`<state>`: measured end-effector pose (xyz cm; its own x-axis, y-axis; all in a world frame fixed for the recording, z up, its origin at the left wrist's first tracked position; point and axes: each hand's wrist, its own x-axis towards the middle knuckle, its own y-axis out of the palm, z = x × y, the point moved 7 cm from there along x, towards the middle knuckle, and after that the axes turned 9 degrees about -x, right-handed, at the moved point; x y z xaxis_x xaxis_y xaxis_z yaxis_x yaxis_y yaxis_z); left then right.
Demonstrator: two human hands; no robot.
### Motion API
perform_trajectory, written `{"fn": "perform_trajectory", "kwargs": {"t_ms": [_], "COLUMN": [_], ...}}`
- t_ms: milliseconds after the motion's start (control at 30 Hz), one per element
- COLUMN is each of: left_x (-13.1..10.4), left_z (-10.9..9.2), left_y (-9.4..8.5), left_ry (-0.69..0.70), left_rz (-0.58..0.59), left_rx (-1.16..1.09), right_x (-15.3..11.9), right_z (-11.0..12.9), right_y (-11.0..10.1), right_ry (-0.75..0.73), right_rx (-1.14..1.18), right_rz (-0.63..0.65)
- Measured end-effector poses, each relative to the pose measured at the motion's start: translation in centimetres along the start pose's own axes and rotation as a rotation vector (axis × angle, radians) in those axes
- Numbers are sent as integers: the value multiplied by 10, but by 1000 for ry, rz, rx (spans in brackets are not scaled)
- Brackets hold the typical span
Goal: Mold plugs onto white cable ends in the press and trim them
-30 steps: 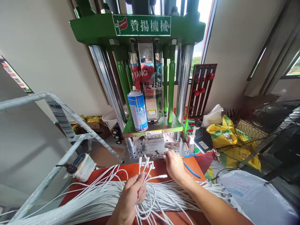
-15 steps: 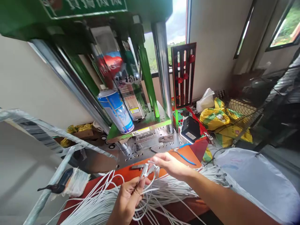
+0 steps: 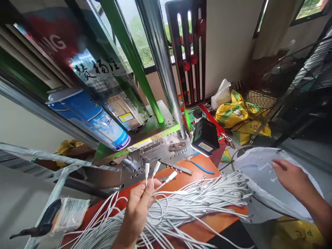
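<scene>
My left hand point(image 3: 141, 200) is closed around several white cables, pinched just below their ends. Three white moulded connectors point(image 3: 156, 170) fan out above its fingers. A large bundle of white cables point(image 3: 181, 204) lies beneath it across the orange table top. On the right, my right hand point(image 3: 293, 178) is over a bin with a white liner point(image 3: 249, 169), its fingers loosely apart and slightly blurred. Small white plastic bits point(image 3: 273, 180) show just below its fingertips; whether they are falling or lying on the liner I cannot tell.
A green press with a steel bed point(image 3: 163, 145) stands ahead, with a blue spray can point(image 3: 90, 117) on its plate. Blue-handled pliers point(image 3: 202, 167) and a metal mould bar point(image 3: 178, 167) lie on the table. Yellow bags point(image 3: 230, 114) sit beyond, and a tape dispenser point(image 3: 64, 216) hangs left.
My right hand has moved from beside the left hand out over the bin, away from the white plastic piece at the cable ends. The connectors now stand separated. The view has shifted closer and downward.
</scene>
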<state>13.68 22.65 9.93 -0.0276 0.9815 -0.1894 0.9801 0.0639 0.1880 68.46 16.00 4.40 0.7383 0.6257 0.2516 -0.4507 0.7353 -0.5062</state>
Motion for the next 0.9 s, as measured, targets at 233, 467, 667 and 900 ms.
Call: {"fn": "perform_trajectory", "kwargs": {"t_ms": [233, 467, 667, 900], "left_x": [25, 23, 15, 5], "left_z": [18, 35, 49, 47], "left_y": [19, 3, -4, 1], "left_ry": [-47, -102, -167, -155], "left_rz": [135, -60, -70, -48], "left_rx": [-159, -285, -221, -134], "right_x": [-159, -234, -231, -233], "right_z": [139, 262, 260, 247], "right_y": [119, 230, 250, 254], "right_ry": [-31, 303, 283, 346], "right_rx": [337, 926, 980, 917], "right_rz": [1063, 1348, 1364, 1403]}}
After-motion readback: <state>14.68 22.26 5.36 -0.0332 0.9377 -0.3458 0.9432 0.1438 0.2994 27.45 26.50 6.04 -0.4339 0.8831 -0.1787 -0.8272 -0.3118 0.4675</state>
